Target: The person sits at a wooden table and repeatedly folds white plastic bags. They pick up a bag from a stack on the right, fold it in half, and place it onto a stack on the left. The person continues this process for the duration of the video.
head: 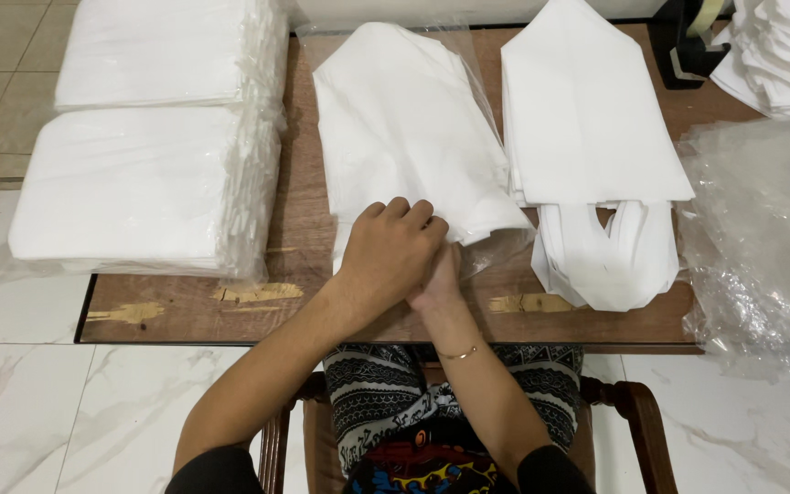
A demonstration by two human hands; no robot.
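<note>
Fingers of the left hand [390, 252] curl down over the near corner of the folded white bag in its clear sleeve [409, 128], pinching cloth and plastic together, while the right hand [439, 279] sits tucked underneath it, mostly hidden, so how its fingers are set cannot be told. Both hands meet at the near end of the bag, just inside the front edge of the wooden table [185, 316], where scraped pale patches show in the brown top. From that grip the bag runs away from the person, its long axis nearly straight up the table with a slight lean to the left, its narrow pointed end far off and its broad end under the hands. Bare wood lies open to the left of the hands, between the bag and the wrapped white stacks [130, 183] that hang over the left edge. To the right, just beside the bag, a pile of loose white bags [587, 119] lies parallel, handles [610, 256] turned toward the person. Crumpled clear plastic [765, 238] crowds the right edge. Farther back, more folded white pieces [779, 50] fill the far right corner, next to a dark tape dispenser [683, 46].
</note>
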